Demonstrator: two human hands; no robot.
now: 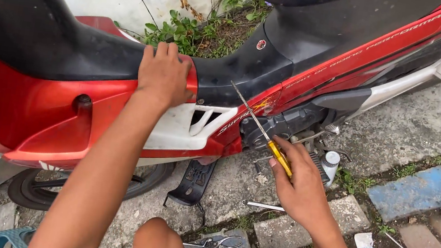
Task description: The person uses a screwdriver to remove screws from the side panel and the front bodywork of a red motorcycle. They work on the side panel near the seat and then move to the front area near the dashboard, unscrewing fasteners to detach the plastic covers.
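Screwdriver [265,136] clenched in our right hand [299,182] | left hand [165,75] flat, grasping nothing, on red motorcycle fairing [59,111] | risk: tip slips, scratching paint.

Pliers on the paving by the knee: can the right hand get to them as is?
Probably not directly: the right hand is closed around a yellow-handled screwdriver. The pliers lie uncovered on the paving, so the path looks open.

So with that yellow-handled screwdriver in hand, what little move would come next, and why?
Probably lowering the tip of the yellow-handled screwdriver toward a fastener on the red scooter side panel. The right hand holds it with the shaft angled up and the tip against nothing, while the left hand rests on the panel's top edge.
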